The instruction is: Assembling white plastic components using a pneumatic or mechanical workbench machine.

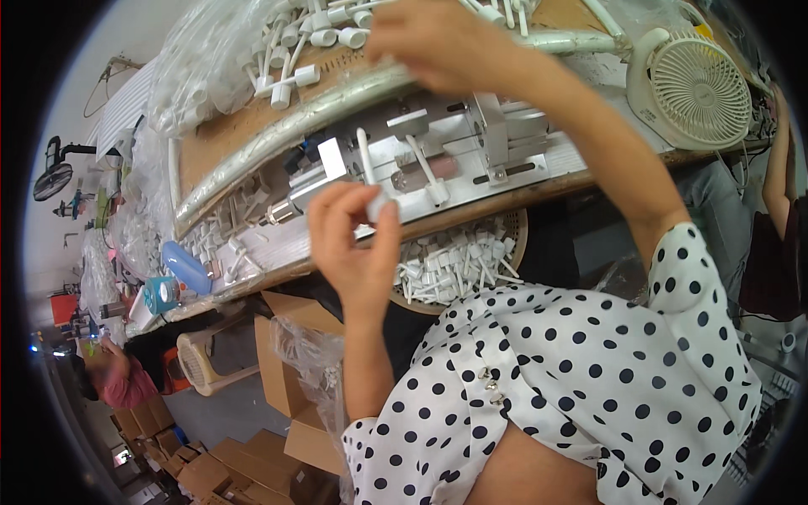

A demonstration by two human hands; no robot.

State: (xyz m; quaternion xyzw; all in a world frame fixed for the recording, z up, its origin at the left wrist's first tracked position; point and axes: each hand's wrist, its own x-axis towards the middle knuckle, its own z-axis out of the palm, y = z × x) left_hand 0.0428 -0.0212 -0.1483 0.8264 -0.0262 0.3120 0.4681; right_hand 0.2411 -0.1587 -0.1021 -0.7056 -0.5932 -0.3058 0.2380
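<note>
My left hand [349, 240] is closed in a pinch, with thumb and fingers around a white cap [376, 207] that has a thin white stick [364, 153] pointing up and away. It is held at the front edge of a metal fixture [497, 156] on the bench. Another white stick with a cap [427, 170] lies across the fixture, just right of my left hand. My right hand [438, 46] reaches over the far side of the bench, beside a pile of white capped sticks [324, 35]. Its fingertips are blurred, so what they hold, if anything, does not show.
A padded, plastic-wrapped rail [295, 118] edges the pile. A small white fan [694, 88] stands at the right. Below the bench edge, a round basket [523, 231] holds many white pieces. Open cardboard boxes [278, 370] stand lower left. Other people sit at far left and right.
</note>
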